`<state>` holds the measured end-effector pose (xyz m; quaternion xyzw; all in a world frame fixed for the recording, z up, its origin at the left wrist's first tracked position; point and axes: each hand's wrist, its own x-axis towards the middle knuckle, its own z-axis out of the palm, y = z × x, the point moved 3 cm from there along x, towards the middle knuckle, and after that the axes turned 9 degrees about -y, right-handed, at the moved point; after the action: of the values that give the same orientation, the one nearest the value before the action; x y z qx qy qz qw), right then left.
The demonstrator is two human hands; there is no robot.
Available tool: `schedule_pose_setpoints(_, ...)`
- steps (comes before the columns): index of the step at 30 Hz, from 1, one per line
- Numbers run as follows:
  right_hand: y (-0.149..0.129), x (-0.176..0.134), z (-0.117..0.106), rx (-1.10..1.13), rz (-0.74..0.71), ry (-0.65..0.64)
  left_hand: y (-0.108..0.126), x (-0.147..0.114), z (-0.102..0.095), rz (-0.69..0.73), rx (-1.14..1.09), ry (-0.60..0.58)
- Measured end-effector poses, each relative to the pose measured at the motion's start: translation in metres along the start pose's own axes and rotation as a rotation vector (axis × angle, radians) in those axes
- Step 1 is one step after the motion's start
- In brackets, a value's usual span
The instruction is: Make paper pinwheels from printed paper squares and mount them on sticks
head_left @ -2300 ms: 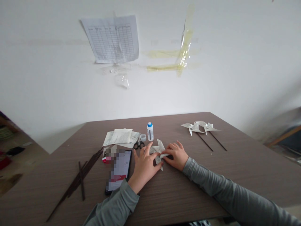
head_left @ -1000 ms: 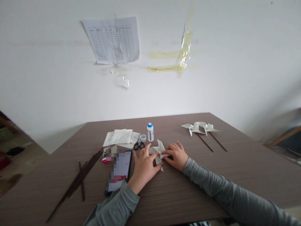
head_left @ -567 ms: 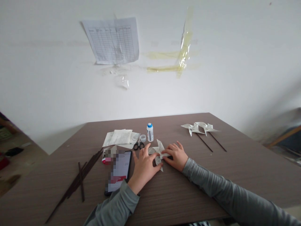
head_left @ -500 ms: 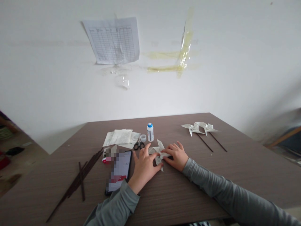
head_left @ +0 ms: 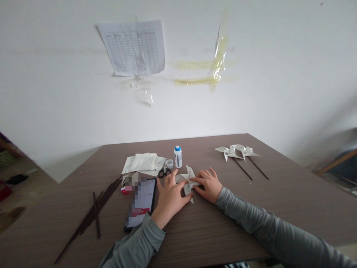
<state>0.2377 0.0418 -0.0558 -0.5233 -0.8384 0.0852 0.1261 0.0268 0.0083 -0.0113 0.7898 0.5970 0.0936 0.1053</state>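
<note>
A paper pinwheel (head_left: pixel 188 190) made from printed sheet lies on the table in front of me, its pointed blades spread out. My left hand (head_left: pixel 170 196) holds it from the left, with thumb and index finger on the blades near the middle and the other fingers raised. From the right, my right hand (head_left: pixel 208 185) grips a blade between thumb and fingers close to the centre. The fingers partly cover the pinwheel's middle. Just beyond stands a white glue bottle (head_left: pixel 178 158) with a blue cap. Black-handled scissors (head_left: pixel 164 172) lie by my left fingertips.
Two finished pinwheels (head_left: pixel 229 152) on dark sticks lie at the back right. Paper sheets (head_left: pixel 144 162) and a small clear round container (head_left: pixel 169 163) are at the back left. A phone (head_left: pixel 141 204) lies beside my left wrist, with dark sticks (head_left: pixel 96 210) further left.
Almost nothing differs. Both hands stay on the pinwheel in nearly the same position, and the objects around them have not moved.
</note>
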Motion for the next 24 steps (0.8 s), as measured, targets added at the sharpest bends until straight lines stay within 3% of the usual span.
schedule_pose_setpoints(6, -0.0033, 0.0013, -0.0013, -0.030, 0.015, -0.038, 0.0001, 0.0002, 0.0014, -0.007, -0.006, -0.018)
schedule_pose_setpoints(14, 0.0039, 0.0005, 0.0037, 0.005, -0.012, 0.055, -0.0015, 0.0021, 0.0021, -0.016, -0.005, -0.010)
schedule_pose_setpoints(24, 0.0033, -0.0002, 0.0045, 0.017, -0.011, 0.046, 0.0035, 0.0044, -0.0027, -0.017, 0.010, -0.075)
